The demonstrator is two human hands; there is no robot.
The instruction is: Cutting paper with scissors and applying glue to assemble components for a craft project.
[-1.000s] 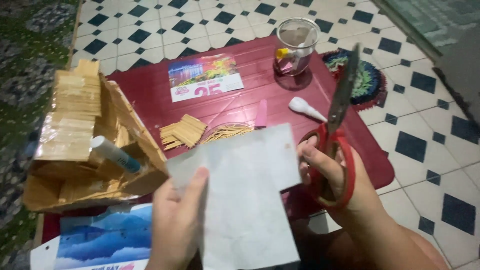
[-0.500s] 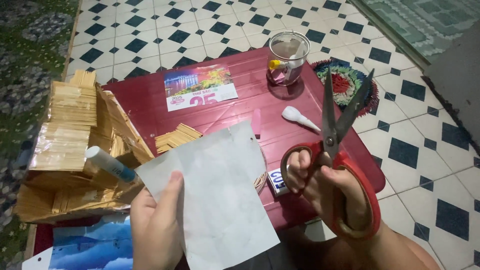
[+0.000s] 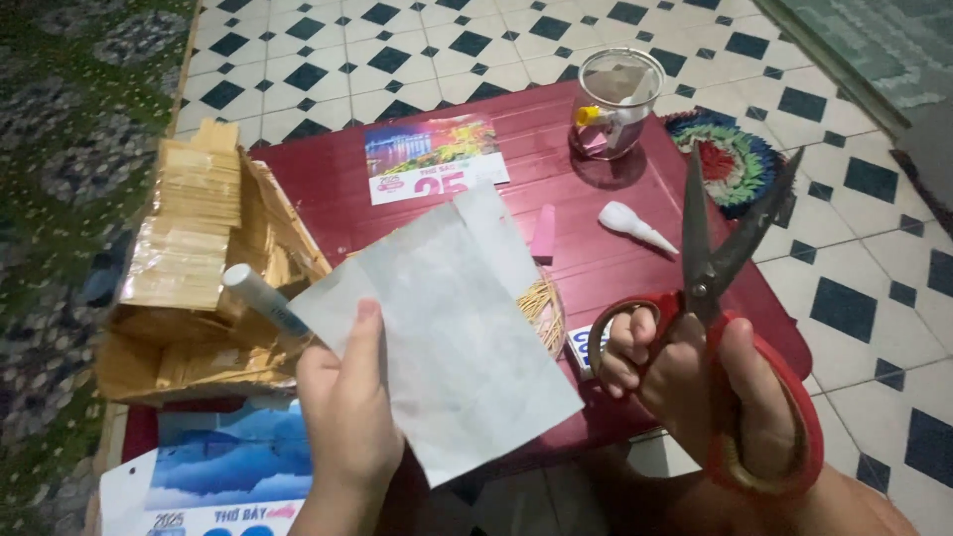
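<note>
A low dark red worktop (image 3: 635, 268) stands on a floor (image 3: 417, 50) of white tiles with dark blue diamonds. The left hand (image 3: 347, 417) pinches a sheet of white paper (image 3: 452, 328) above the worktop. The right hand (image 3: 695, 382) has its fingers closed in red scissors (image 3: 730, 298) with open blades. A wooden stick house (image 3: 204, 268) sits at the left, a clear cup (image 3: 615, 104) at the back.

**Low red table on tiled floor**

Your red table (image 3: 635, 273) sits on the checkered tile floor (image 3: 417, 50). On it: calendar card (image 3: 435, 157), clear plastic cup (image 3: 615, 104), white glue nozzle (image 3: 635, 226), pink stick (image 3: 544, 234), toothpick bundle (image 3: 544, 308), stick-built house (image 3: 204, 273), blue calendar sheet (image 3: 223, 467). A woven coaster (image 3: 733, 159) lies beside the far edge.
</note>
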